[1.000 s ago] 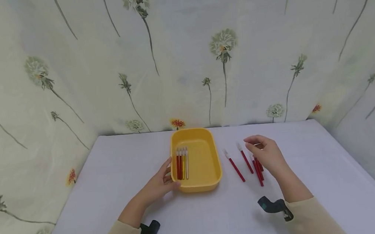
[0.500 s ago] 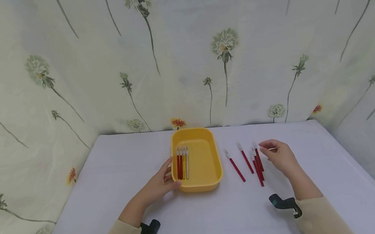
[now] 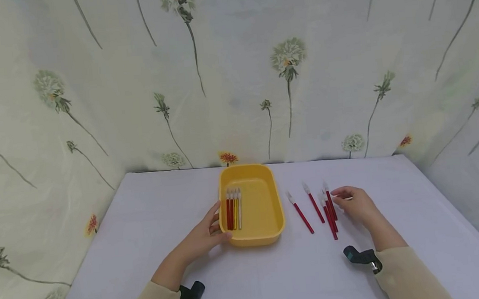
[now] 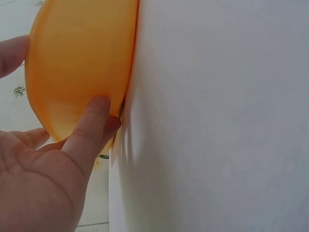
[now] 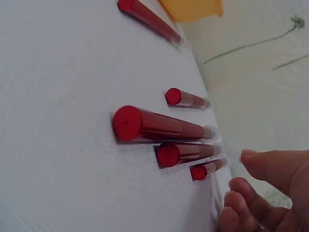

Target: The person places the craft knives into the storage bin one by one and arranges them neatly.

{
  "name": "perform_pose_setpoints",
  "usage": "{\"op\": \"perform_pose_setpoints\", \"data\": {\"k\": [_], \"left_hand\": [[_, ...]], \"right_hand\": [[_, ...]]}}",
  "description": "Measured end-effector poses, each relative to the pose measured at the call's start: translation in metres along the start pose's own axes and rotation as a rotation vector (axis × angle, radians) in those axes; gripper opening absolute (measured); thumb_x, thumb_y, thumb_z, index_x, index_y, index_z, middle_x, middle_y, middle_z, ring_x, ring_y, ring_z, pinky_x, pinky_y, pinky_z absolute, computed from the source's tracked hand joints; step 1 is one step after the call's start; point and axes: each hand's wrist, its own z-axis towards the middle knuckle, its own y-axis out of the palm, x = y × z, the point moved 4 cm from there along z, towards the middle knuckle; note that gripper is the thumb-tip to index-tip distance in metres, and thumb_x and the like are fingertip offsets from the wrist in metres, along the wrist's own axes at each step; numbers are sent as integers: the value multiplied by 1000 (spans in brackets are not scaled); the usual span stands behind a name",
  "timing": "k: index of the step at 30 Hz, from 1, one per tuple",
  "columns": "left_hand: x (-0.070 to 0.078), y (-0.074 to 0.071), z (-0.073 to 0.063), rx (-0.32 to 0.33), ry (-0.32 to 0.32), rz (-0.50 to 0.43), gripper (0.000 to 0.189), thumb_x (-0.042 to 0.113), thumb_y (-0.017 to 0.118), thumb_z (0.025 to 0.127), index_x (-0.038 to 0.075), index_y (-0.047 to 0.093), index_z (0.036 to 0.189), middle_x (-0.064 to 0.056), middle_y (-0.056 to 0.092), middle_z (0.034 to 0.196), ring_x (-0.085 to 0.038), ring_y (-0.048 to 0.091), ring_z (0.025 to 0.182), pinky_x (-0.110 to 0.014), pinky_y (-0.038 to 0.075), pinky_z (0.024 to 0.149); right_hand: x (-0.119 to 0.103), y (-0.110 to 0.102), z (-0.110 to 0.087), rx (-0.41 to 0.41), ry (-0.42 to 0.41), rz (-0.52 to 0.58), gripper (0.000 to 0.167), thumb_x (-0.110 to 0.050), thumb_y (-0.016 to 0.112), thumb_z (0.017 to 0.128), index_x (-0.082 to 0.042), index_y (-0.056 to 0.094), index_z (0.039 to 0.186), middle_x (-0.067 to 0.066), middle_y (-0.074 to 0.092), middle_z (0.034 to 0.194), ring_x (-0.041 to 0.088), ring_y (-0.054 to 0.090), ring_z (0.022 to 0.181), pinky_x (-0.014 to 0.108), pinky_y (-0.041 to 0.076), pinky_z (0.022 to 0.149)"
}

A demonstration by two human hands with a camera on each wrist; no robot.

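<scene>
Right of the yellow tray [image 3: 262, 214] lie five red pens [image 3: 316, 208], the right hand [image 3: 354, 203] just beside them — thumb and fingertips apart. At the tray's left, the left hand [image 3: 207, 231] grips its near corner; inside lies a pen row [image 3: 232, 214].

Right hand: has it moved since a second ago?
Yes. Against the red pens, the right hand has shifted right in the head view: it covered some before; now it's at their right.
</scene>
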Motion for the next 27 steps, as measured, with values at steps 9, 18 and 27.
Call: {"op": "perform_pose_setpoints", "data": {"k": [9,18,27], "left_hand": [[0,0,0,-1,-13,-6,97,33,77,90,26,12,162,-13,34,158,-30,46,138,-51,37,113],[1,-1,0,9,-11,27,98,35,76,90,27,11,162,-12,34,158,-29,46,138,-51,37,112],[0,0,0,11,-13,10,98,32,77,90,28,12,162,-12,34,158,-29,46,138,-51,37,112]], "right_hand": [[5,4,5,-16,0,-35,29,-18,62,100,0,63,122,25,61,118,31,59,96,35,52,74],[1,5,9,-15,9,-62,24,-16,64,99,-1,64,117,23,63,111,32,57,94,37,49,74],[0,5,10,-39,-3,-50,23,-13,65,97,-1,65,117,23,65,111,32,58,95,38,49,77]]}}
